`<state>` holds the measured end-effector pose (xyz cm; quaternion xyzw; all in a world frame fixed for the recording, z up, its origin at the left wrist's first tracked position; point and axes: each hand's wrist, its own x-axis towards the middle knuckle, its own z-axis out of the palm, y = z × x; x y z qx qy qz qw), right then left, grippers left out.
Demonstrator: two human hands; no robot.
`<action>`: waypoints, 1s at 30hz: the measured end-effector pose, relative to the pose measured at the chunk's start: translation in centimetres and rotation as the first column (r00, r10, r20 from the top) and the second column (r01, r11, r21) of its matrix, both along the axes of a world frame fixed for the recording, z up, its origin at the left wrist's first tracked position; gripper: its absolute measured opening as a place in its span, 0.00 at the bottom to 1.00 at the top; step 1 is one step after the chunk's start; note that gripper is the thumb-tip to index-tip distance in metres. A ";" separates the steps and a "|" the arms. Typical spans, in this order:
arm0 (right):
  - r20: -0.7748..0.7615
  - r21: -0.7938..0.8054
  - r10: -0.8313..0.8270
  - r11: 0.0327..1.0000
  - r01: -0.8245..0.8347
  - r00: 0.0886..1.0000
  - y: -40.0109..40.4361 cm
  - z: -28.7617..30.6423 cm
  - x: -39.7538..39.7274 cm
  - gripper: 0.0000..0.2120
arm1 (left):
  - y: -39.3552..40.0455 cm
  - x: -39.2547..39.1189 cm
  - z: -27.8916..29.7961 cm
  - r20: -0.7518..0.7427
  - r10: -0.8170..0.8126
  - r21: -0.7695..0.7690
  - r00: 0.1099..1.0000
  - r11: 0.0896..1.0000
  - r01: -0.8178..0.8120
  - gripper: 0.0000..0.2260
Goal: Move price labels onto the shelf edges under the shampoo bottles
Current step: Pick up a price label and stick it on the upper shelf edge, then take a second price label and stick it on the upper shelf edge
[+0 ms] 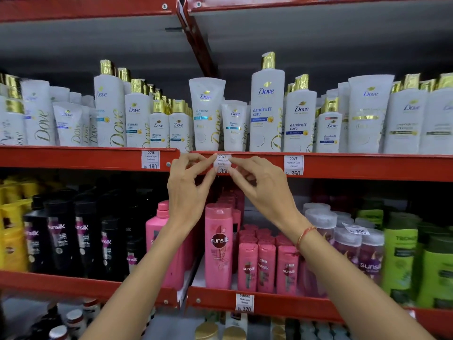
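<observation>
A white Dove price label (222, 163) reading 350 lies against the red shelf edge (355, 166) under the white Dove shampoo bottles (266, 114). My left hand (188, 190) pinches the label's left side with thumb and forefinger. My right hand (262, 187) pinches its right side the same way. Both hands are raised side by side in front of the shelf edge. Two other labels sit on this edge: one marked 180 (150, 160) to the left and one marked 350 (293, 165) to the right.
Below stand black (61, 236), pink (219, 244), purple and green (402, 256) Sunsilk and other bottles on a lower red shelf with a label marked 320 (244, 303). A loose tag marked 325 (358, 230) lies on the purple bottles. A slanted red upright (196, 40) divides the bays.
</observation>
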<state>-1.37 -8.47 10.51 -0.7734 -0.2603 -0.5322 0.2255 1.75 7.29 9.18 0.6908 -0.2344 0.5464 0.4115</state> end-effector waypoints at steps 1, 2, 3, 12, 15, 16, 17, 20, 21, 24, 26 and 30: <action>0.002 0.006 -0.008 1.000 0.008 1.000 -0.2 -0.2 -0.6 0.13 | -0.2 -0.3 -0.2 -0.004 0.001 0.000 1.000 1.000 -0.001 0.10; -0.003 0.014 -0.013 1.000 0.014 1.000 -0.4 -0.4 -1.1 0.13 | -0.4 -0.7 -0.4 -0.008 0.000 0.001 1.000 1.000 0.000 0.09; -0.009 0.021 -0.022 1.000 0.022 1.000 -0.7 -0.5 -1.6 0.12 | -0.7 -1.0 -0.5 -0.008 -0.004 0.004 1.000 1.000 0.004 0.09; -0.066 0.154 -0.100 0.982 0.109 0.993 -6.6 -1.2 -4.4 0.08 | -7.3 -3.5 -1.9 0.039 -0.088 0.156 0.995 0.984 0.081 0.06; -0.094 0.177 -0.154 0.970 0.168 0.984 -9.9 -1.4 -5.0 0.08 | -10.8 -3.5 -2.4 0.050 -0.127 0.192 0.991 0.975 0.115 0.06; -0.105 0.183 -0.182 0.963 0.199 0.978 -11.3 -1.4 -5.1 0.08 | -12.2 -3.3 -2.6 0.054 -0.148 0.200 0.988 0.970 0.134 0.06; -0.119 0.187 -0.204 0.956 0.224 0.972 -12.2 -1.5 -5.2 0.09 | -13.1 -3.2 -2.8 0.057 -0.161 0.217 0.985 0.965 0.145 0.06; -0.193 0.184 -0.306 0.922 0.341 0.932 -15.9 -1.7 -5.5 0.10 | -16.7 -3.2 -3.5 0.046 -0.188 0.283 0.981 0.944 0.168 0.06; -0.232 0.184 -0.339 0.905 0.384 0.912 -17.0 -1.9 -5.5 0.10 | -17.8 -3.2 -3.8 0.038 -0.184 0.315 0.982 0.935 0.163 0.05; -0.398 0.137 -0.442 0.838 0.528 0.804 -20.2 -2.4 -5.1 0.09 | -20.8 -3.0 -4.7 0.029 -0.128 0.448 0.991 0.888 0.102 0.07; -0.505 0.069 -0.484 0.803 0.592 0.715 -21.6 -2.9 -4.6 0.07 | -21.9 -2.7 -5.3 0.032 -0.075 0.549 0.997 0.834 0.045 0.11; -0.618 -0.034 -0.515 0.773 0.634 0.595 -23.0 -4.0 -3.8 0.09 | -23.0 -1.9 -6.4 0.007 0.007 0.692 1.000 0.722 -0.010 0.16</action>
